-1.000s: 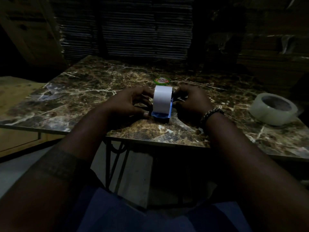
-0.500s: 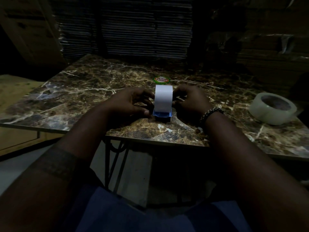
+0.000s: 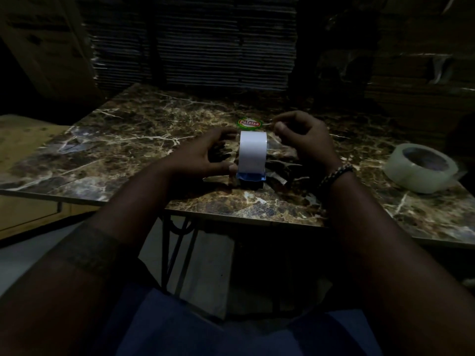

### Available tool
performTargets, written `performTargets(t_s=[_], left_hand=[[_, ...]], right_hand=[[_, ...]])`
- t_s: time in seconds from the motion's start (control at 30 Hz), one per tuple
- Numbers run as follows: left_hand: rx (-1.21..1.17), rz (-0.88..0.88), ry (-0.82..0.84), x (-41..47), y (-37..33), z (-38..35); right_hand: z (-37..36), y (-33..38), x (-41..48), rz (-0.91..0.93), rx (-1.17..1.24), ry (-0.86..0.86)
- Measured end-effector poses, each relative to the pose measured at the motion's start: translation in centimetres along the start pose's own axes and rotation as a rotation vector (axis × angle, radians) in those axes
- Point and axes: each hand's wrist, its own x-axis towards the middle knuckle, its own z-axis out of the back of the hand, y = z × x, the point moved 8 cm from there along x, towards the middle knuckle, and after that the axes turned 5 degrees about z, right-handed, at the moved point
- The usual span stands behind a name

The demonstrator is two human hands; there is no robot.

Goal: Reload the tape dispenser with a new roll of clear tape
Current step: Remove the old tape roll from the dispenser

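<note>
A tape dispenser point(image 3: 250, 179) with a blue and black base stands near the front edge of the marble table point(image 3: 123, 140), carrying an upright white-looking roll point(image 3: 252, 152). My left hand point(image 3: 198, 158) holds its left side, thumb at the base and fingers by the top of the roll. My right hand point(image 3: 305, 140) hovers just right of and behind the roll, off the dispenser, thumb and forefinger pinched together. Whether a tape end sits in that pinch is too dark to tell. A wide roll of clear tape point(image 3: 421, 168) lies flat at the table's right side.
A round green and red sticker point(image 3: 249, 123) lies on the table just behind the dispenser. Stacks of flattened cardboard point(image 3: 192, 47) rise behind the table. A wooden surface point(image 3: 23, 134) sits to the left. The table's metal legs point(image 3: 177, 242) show below the front edge.
My right hand has let go of the dispenser's right side and lifted up and back, fingers pinched. My left hand stays on the dispenser, which has hardly moved.
</note>
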Motion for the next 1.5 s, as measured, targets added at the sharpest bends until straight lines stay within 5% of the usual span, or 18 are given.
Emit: performTargets(t_s=[0.2,0.33,0.7,1.5], left_hand=[[-0.188,0.02,0.108,-0.8,-0.7,-1.8],[0.019,-0.022,0.074,-0.7,-0.8,-1.4],[-0.209,0.003,0.089,-0.4,0.2,-2.1],[-0.118,-0.055,0.091,-0.1,-0.2,-1.8]], right_hand=[[-3.7,1.2,-1.5,0.022,0.047,0.339],[-4.6,1.3,-2.3,0.01,-0.028,0.401],[-4.2,1.4,-2.4,0.005,-0.018,0.384],[-3.6,1.3,-1.8,0.023,0.001,0.337]])
